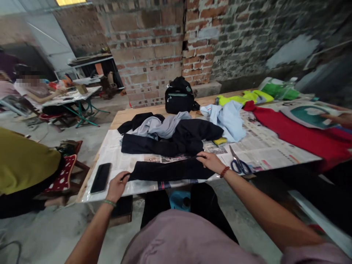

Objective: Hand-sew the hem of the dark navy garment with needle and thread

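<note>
A strip of black cloth [167, 169] lies along the near edge of the newspaper-covered table [110, 150]. My left hand [117, 186] pinches its left end, fingers closed. Near the upper right of the same cloth, my right hand [210, 162] grips its edge between thumb and fingers. Just beyond the strip is a heap of dark garments [154, 145] with a grey cloth [162, 124] twisted through it. Blue-handled scissors [239, 165] rest to the right of my right hand. A black phone [101, 178] lies left of my left hand.
A black bag [179, 96] stands at the back, with a light blue garment [227, 119] in front and a yellow-green one [244, 98] farther right. Another person's hand [337, 119] touches a teal-and-grey piece [308, 116] over red cloth [288, 128]. People sit at left.
</note>
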A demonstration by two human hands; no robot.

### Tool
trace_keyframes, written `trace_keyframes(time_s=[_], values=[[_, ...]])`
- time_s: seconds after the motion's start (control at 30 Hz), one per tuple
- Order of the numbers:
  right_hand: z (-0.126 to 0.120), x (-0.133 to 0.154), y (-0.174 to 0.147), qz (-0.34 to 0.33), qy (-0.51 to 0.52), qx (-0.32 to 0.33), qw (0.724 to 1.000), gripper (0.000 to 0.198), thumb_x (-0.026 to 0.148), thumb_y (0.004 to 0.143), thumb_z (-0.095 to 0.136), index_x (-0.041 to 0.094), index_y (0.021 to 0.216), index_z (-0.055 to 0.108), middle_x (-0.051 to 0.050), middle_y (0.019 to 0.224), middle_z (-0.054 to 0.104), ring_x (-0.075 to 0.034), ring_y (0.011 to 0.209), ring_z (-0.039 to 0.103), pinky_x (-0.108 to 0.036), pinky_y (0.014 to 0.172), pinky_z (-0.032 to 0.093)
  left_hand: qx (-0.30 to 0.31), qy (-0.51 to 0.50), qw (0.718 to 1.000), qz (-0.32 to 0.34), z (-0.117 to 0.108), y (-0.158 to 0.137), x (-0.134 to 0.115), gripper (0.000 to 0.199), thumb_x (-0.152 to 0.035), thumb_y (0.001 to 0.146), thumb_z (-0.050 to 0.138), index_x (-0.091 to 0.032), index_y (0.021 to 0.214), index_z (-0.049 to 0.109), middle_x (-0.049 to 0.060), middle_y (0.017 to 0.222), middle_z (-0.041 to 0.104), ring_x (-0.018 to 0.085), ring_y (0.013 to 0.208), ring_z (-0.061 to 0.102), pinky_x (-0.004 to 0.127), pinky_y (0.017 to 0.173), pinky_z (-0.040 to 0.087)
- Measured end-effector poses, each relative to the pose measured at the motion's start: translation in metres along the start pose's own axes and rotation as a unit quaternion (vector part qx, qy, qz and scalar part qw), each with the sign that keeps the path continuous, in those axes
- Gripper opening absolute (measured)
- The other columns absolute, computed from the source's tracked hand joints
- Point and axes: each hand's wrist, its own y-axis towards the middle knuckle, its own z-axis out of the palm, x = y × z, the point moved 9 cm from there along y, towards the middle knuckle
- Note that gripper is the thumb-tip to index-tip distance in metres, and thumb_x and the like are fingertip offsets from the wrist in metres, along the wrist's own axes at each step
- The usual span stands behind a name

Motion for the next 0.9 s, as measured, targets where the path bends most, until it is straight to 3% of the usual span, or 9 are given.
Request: trace_keyframes(time_s=[0.1, 0.23, 0.4, 0.73, 0.9], values=[[-0.021, 0.003, 0.011, 0.019, 0.065, -0.053, 0.996, 0.027, 0.042, 0.068, 0.053, 0.017, 0.078, 0.058, 0.007, 0.039, 0.041, -0.009, 0.036, 0.041, -0.019, 0.04, 0.032, -0.004, -0.067, 0.998, -0.022, -0.009, 0.028, -0.022, 0.034, -0.045, 0.065, 0.057, -0.018, 0.085, 0.063, 0.002, 0.079, 0.065, 0.018, 0.077, 0.058, 0.031, 0.076, 0.045], [-0.041, 0.006, 0.02, 0.034, 0.142, -0.104, 0.984, 0.03, 0.045, 0.063, 0.057, 0.017, 0.073, 0.056, 0.008, 0.041, 0.04, -0.006, 0.034, 0.035, -0.018, 0.035, 0.027, -0.051, -0.178, 0.983, 0.007, -0.027, 0.068, -0.062, 0.036, -0.042, 0.061, 0.063, -0.016, 0.086, 0.065, 0.003, 0.089, 0.065, 0.018, 0.085, 0.056, 0.031, 0.081, 0.042], [-0.057, 0.008, 0.023, 0.047, 0.188, -0.134, 0.972, 0.033, 0.048, 0.059, 0.061, 0.016, 0.067, 0.055, 0.007, 0.044, 0.041, -0.005, 0.033, 0.032, -0.018, 0.032, 0.024, -0.014, -0.26, 0.965, 0.035, -0.031, 0.101, -0.103, 0.04, -0.042, 0.058, 0.067, -0.016, 0.088, 0.066, 0.002, 0.08, 0.065, 0.016, 0.075, 0.057, 0.027, 0.071, 0.044], [-0.049, -0.008, 0.021, 0.087, 0.247, -0.088, 0.961, 0.038, 0.049, 0.054, 0.066, 0.017, 0.059, 0.046, 0.009, 0.039, 0.034, -0.004, 0.03, 0.029, -0.018, 0.029, 0.021, 0.095, -0.298, 0.95, -0.013, -0.025, 0.111, -0.135, 0.036, -0.036, 0.054, 0.071, -0.013, 0.08, 0.063, 0.0, 0.062, 0.062, 0.01, 0.053, 0.054, 0.021, 0.052, 0.042], [-0.044, -0.014, 0.02, 0.114, 0.256, -0.063, 0.958, 0.039, 0.047, 0.054, 0.068, 0.017, 0.057, 0.043, 0.01, 0.038, 0.031, -0.003, 0.029, 0.027, -0.017, 0.03, 0.017, 0.111, -0.286, 0.951, -0.041, -0.023, 0.109, -0.143, 0.026, -0.032, 0.057, 0.071, -0.013, 0.071, 0.061, -0.002, 0.053, 0.058, 0.008, 0.043, 0.049, 0.018, 0.041, 0.036]])
